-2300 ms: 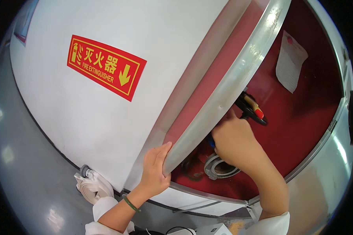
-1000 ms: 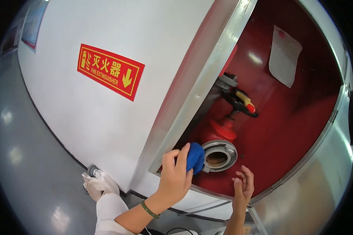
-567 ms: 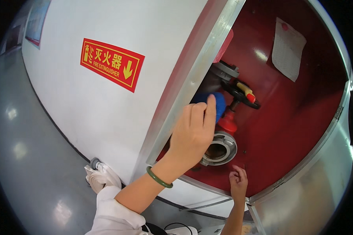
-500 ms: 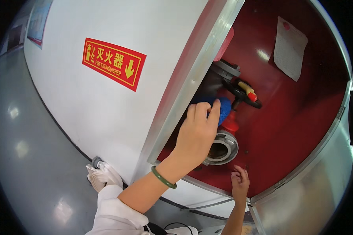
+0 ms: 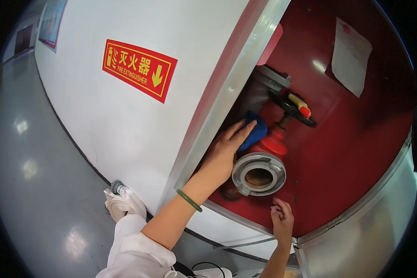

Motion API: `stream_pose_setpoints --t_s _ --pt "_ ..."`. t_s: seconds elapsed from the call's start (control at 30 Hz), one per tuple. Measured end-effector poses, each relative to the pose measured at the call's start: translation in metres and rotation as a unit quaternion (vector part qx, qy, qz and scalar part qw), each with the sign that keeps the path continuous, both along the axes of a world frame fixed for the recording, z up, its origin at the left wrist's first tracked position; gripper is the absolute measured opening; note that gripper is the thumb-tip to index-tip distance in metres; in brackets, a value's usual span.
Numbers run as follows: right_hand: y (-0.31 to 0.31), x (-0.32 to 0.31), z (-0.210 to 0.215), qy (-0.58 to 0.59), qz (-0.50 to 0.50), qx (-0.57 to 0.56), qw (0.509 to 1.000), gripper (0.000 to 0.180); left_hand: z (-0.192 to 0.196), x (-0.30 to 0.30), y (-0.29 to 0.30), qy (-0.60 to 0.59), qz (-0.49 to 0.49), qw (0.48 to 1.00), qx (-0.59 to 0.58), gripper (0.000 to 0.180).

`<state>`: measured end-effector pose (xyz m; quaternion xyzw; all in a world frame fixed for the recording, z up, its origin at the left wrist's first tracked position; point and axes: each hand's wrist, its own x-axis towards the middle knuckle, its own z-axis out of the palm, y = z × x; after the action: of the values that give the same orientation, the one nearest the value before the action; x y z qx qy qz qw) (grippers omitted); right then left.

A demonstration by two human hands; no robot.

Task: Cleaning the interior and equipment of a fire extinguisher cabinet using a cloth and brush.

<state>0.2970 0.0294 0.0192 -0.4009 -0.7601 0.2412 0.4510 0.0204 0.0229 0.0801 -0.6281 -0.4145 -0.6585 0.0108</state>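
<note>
A blue cloth point(image 5: 255, 131) is gripped in my left hand point(image 5: 221, 150), which reaches into a red-lined wall cabinet point(image 5: 352, 162). The cloth lies against the left side of a red hydrant valve point(image 5: 274, 141). Just right of this hand, the valve's grey metal coupling ring point(image 5: 259, 174) faces me with its dark round opening. My right hand point(image 5: 282, 217) is below the ring near the cabinet's lower edge, fingers loosely bent and apart, with nothing seen in them. A black handwheel point(image 5: 292, 109) with a yellow and red piece on it tops the valve.
A metal frame edge point(image 5: 222, 99) runs along the cabinet's left side. The metal door point(image 5: 352, 241) hangs open at lower right. A paper sheet point(image 5: 350, 58) is on the back wall. A rolled white hose point(image 5: 124, 201) stands on the grey floor point(image 5: 41, 185).
My left hand has moved down and left with the blue cloth, baring the coupling ring and more of the valve. My right hand stays nearly in place. The view has shifted slightly.
</note>
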Motion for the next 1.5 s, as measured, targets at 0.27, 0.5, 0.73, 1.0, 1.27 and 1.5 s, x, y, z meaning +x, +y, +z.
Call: stream_pose_setpoints --t_s 0.27,0.5,0.73,1.0,1.27,1.5 --pt "0.002 -0.002 0.000 -0.043 -0.006 -0.001 0.999 0.027 -0.030 0.012 -0.018 0.050 0.137 0.989 -0.031 0.061" --pt "-0.003 -0.001 0.004 -0.068 -0.054 0.015 0.996 0.021 -0.038 0.015 -0.013 0.086 0.250 0.956 -0.127 0.058" --pt "-0.001 -0.002 0.005 -0.069 -0.041 -0.015 0.997 0.021 -0.001 -0.008 -0.001 0.084 0.005 0.996 0.017 0.067" --pt "0.001 -0.005 0.002 -0.078 -0.050 -0.002 0.996 0.020 -0.063 0.012 -0.012 0.153 0.204 0.937 -0.239 0.057" --pt "-0.002 -0.005 0.005 -0.073 -0.059 -0.022 0.995 0.020 -0.045 0.007 -0.019 0.102 0.202 0.945 -0.234 0.057" --pt "0.001 -0.009 0.006 -0.067 -0.043 -0.042 0.996 0.020 -0.035 0.002 0.021 -0.083 0.004 0.988 -0.132 0.057"
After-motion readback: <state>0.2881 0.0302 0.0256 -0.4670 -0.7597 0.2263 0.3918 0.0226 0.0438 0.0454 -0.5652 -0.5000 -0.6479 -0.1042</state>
